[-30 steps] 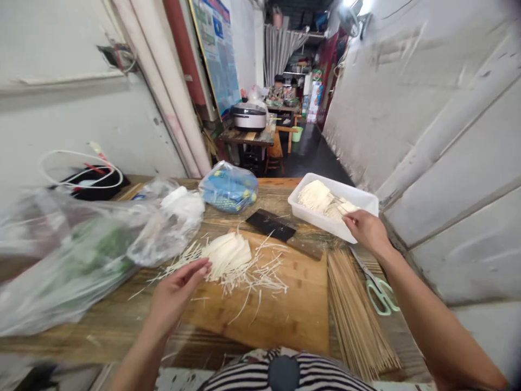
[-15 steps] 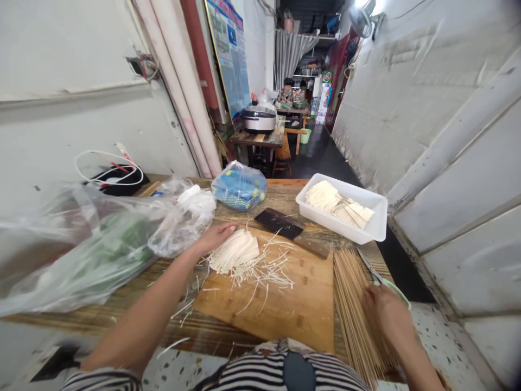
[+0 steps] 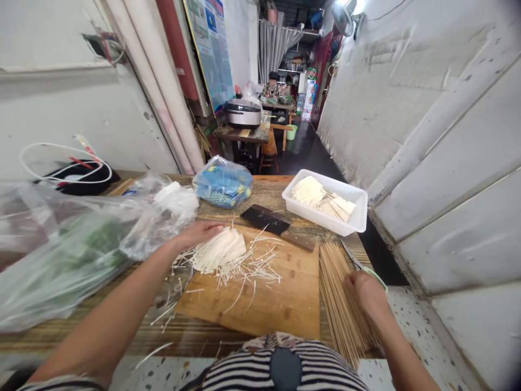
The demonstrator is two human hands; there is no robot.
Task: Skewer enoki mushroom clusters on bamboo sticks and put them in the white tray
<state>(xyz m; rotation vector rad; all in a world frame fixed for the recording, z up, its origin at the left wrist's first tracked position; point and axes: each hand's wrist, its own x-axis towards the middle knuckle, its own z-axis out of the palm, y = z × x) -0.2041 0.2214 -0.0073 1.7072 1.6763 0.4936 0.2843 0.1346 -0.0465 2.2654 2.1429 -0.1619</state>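
My left hand (image 3: 201,232) lies with fingers stretched out along the left edge of a fanned pile of enoki mushrooms (image 3: 222,250). The pile rests on a wooden cutting board (image 3: 285,304), with loose strands scattered to its right. On the right, my right hand (image 3: 366,293) is closed over a spread bundle of bamboo skewers (image 3: 340,304). Whatever its fingertips pinch is hidden. Scissors (image 3: 354,256) with pale green handles lie beside and partly behind that hand. A cleaver (image 3: 266,219) with a dark blade rests across the board's far edge.
A white plastic tub (image 3: 321,217) at the far right holds skewered enoki. Plastic bags (image 3: 69,239) with greens cover the left side; a bagged blue bundle (image 3: 223,182) sits at the back. Beyond are a cooker (image 3: 242,114) on another table and a seated person (image 3: 272,87).
The view has turned slightly, shifting everything left in the picture. My left hand stays by the mushrooms and my right hand stays over the skewers, with little visible movement.
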